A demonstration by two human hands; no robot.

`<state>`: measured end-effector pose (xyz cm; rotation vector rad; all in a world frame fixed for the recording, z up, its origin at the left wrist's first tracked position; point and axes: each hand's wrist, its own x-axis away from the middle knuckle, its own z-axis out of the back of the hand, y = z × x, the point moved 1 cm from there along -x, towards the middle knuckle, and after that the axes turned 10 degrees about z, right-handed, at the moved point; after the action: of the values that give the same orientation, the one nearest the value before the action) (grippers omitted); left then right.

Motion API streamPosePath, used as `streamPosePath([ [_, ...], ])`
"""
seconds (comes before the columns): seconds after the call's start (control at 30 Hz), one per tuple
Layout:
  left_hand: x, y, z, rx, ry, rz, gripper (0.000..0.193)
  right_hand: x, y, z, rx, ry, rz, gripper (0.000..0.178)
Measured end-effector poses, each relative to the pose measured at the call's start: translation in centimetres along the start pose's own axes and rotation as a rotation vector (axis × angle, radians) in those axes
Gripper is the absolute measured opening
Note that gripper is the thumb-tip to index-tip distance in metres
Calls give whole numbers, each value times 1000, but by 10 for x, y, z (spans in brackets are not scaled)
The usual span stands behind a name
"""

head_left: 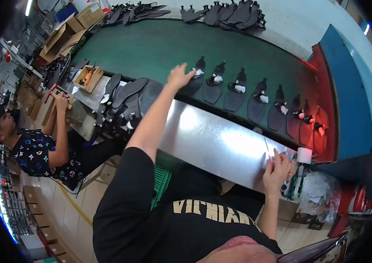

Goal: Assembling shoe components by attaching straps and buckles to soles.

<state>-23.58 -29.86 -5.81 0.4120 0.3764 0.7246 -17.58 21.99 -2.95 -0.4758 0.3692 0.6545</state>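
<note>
My left hand (180,77) reaches over the near edge of the green belt, fingers apart. Its fingertips are at the strap of the leftmost sandal (193,84), a dark flat one with white material at the strap; whether they touch it is unclear. More such sandals, like this one (235,101) and this one (257,107), stand in a row to the right. Above the shiny metal table (212,140), my right hand (277,172) is closed around a thin stick-like tool (266,145) pointing up; its lower end is hidden by my fingers.
The row runs into a red-lit opening beside a blue machine panel (350,65). A white roll (304,155) and a plastic bag (320,193) are at right. Dark soles (129,92) pile at left, near a wooden box (87,79) and a seated co-worker (41,147).
</note>
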Motion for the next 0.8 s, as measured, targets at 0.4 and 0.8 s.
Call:
streamPosePath([
  [0.4, 76, 49, 39, 651, 395, -146, 23, 19, -54, 33, -469, 99, -4, 24],
  [0.8, 316, 94, 121, 1479, -892, 286, 24, -19, -101, 40, -1854, 13, -76, 26],
])
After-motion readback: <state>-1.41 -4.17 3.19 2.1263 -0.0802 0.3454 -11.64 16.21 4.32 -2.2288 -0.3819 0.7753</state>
